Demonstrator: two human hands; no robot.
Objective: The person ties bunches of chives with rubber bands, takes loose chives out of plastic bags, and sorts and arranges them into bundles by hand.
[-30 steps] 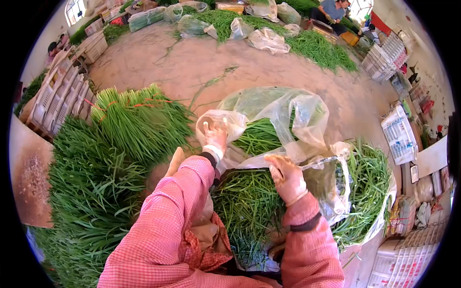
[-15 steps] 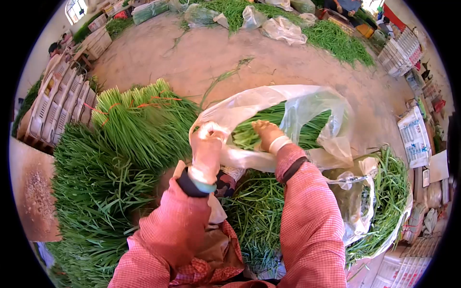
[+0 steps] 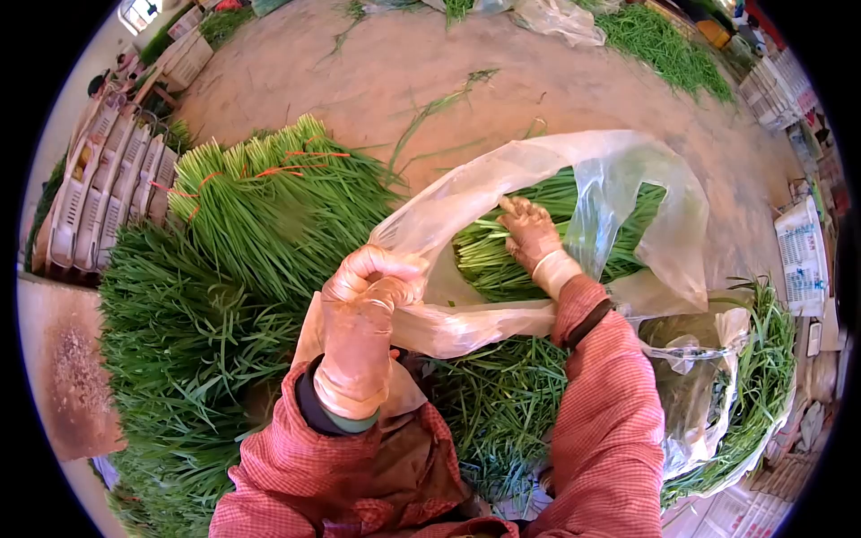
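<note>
My left hand [image 3: 372, 285], in a thin pale glove, is closed on the gathered rim of a clear plastic bag [image 3: 484, 184]. The bag lies on its side with its mouth held wide. Inside it are green chives [image 3: 484, 255], their pale cut ends toward my left hand. My right hand [image 3: 531, 235], gloved too, reaches into the bag with fingers apart and rests against the chives. Left of the bag stands a tall stack of chive bundles [image 3: 296, 206] tied with orange bands [image 3: 300, 167].
Loose green leaves [image 3: 493, 394] lie near my knees. Another plastic bag [image 3: 691, 386] sits at the right, beside more greens [image 3: 762, 368]. White crates [image 3: 108, 193] are stacked at the left. Across the brown floor [image 3: 359, 90] lies a heap of greens [image 3: 659, 49].
My left hand has come nearer to me, still gripping the bag rim. My right hand has shifted right, and its fingers are more spread over the chives. The view has tilted down.
</note>
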